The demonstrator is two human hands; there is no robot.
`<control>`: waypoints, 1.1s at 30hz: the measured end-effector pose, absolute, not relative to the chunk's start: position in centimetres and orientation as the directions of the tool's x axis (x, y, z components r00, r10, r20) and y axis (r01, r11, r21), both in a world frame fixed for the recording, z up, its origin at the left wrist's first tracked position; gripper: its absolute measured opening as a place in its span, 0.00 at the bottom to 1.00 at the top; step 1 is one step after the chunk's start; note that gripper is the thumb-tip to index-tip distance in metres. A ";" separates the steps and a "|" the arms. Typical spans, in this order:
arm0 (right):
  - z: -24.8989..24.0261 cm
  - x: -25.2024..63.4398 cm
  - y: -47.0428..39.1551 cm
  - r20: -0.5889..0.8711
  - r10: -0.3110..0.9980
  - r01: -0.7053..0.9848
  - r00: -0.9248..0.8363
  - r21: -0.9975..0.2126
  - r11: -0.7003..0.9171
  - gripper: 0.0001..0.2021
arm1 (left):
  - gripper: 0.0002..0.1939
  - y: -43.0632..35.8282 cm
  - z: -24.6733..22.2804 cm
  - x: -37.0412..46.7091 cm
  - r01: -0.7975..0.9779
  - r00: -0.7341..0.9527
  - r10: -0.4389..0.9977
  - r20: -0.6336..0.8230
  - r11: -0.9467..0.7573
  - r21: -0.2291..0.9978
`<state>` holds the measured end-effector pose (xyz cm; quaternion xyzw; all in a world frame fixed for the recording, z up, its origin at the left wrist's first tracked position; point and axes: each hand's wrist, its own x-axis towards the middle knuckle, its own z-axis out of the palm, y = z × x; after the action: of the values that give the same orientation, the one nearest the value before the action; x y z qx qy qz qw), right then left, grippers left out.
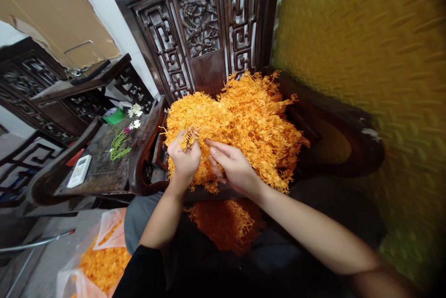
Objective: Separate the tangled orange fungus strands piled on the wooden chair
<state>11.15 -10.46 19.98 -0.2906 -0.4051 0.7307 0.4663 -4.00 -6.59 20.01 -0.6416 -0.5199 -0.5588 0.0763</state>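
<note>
A large heap of orange branched plastic sprigs (261, 121) lies on the seat of a carved dark wooden chair in front of me. At the heap's near left side, my left hand (184, 156) is closed round a few orange sprigs (191, 137), their thin tips sticking out above the fingers. Close beside it on the right, my right hand (235, 165) has thumb and forefinger pinched together, pointing toward the left hand. Whatever sits in that pinch is too small to make out. Under both hands, a red translucent container or bag (216, 226) with more orange sprigs rests by my lap.
On the dark wooden table at left are a white remote control (79, 171), green stems (119, 145), white flowers (135, 111) and a green tape roll (114, 115). A plastic bag (66, 281) of orange pieces stands on the floor. A yellow textured surface (355, 47) rises at right.
</note>
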 end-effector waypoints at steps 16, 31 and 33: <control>16.6 11.3 -6.6 0.223 0.947 -0.377 -0.229 -0.918 0.124 0.37 | 0.15 -7.4 21.9 -3.5 0.682 -0.198 0.819 0.538 -0.279 0.676; 18.4 10.2 -13.0 0.096 0.673 0.016 -0.733 -0.987 0.158 0.20 | 0.11 -4.2 23.3 -10.3 0.700 -0.475 0.508 0.719 -0.277 0.658; 19.5 10.5 -14.0 0.085 0.524 0.006 -0.848 -0.986 0.169 0.15 | 0.11 -3.8 23.5 -12.1 0.666 -0.511 0.519 0.685 -0.264 0.697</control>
<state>10.52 -13.99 19.49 -0.1800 -0.7353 0.6191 0.2091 -12.13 -3.82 23.54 -0.4908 -0.6036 -0.6256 0.0590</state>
